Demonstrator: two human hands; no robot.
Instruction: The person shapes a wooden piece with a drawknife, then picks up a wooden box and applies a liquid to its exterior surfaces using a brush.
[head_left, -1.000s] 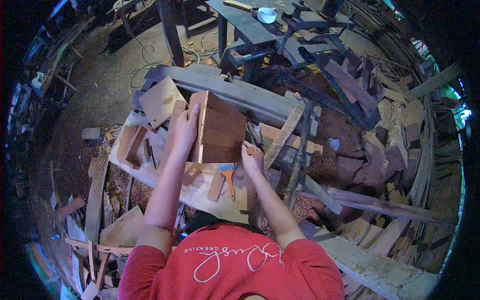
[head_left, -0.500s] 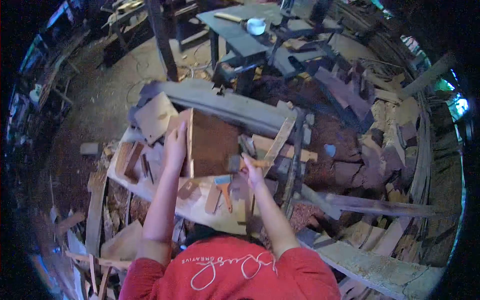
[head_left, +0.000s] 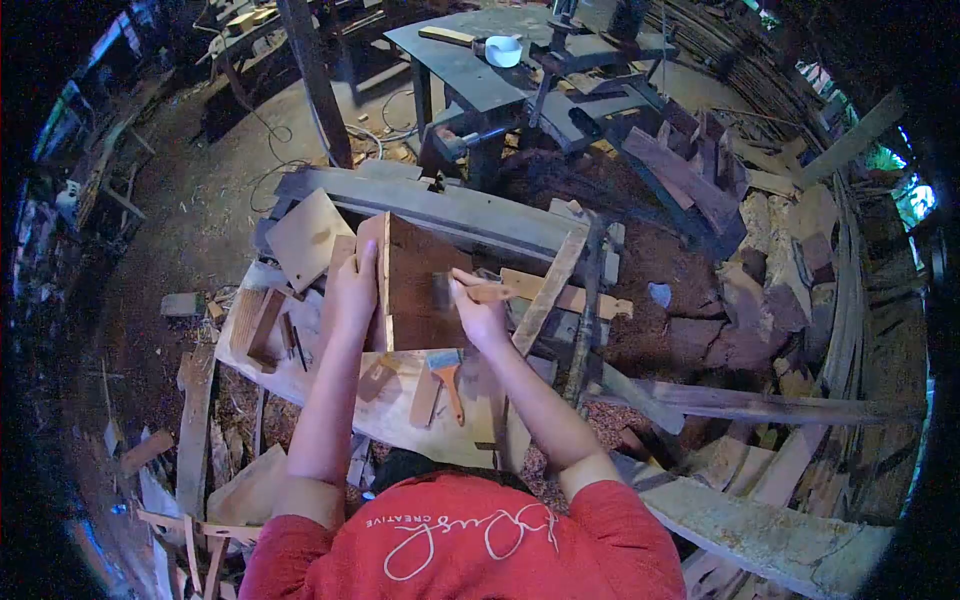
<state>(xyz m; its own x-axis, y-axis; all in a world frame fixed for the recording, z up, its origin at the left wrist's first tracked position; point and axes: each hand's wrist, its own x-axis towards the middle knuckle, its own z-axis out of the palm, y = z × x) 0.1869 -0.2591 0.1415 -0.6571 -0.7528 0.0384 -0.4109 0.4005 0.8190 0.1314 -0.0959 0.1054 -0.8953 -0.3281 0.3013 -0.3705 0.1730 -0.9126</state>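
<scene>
My left hand [head_left: 353,292] is closed on the left side of a brown wooden box [head_left: 415,270], which it holds upright and tilted on the workbench. In my right hand [head_left: 480,310] is a paintbrush [head_left: 490,292] with an orange-brown wooden handle. Its dark bristles lie against the box's broad brown face. A second paintbrush [head_left: 446,382], with an orange handle and pale bristles, rests on the bench just below the box. Beside it lies a small flat strip of wood [head_left: 425,398].
A light square board [head_left: 308,240] leans behind my left hand. The cluttered workbench [head_left: 390,420] also bears wooden offcuts. Beyond it stands a dark table [head_left: 470,72] with a white cup [head_left: 503,51]. Scrap timber [head_left: 760,405] lies to the right.
My right hand has moved left and up with the paintbrush, from the box's right edge onto its brown face. My left hand still holds the box in nearly the same place.
</scene>
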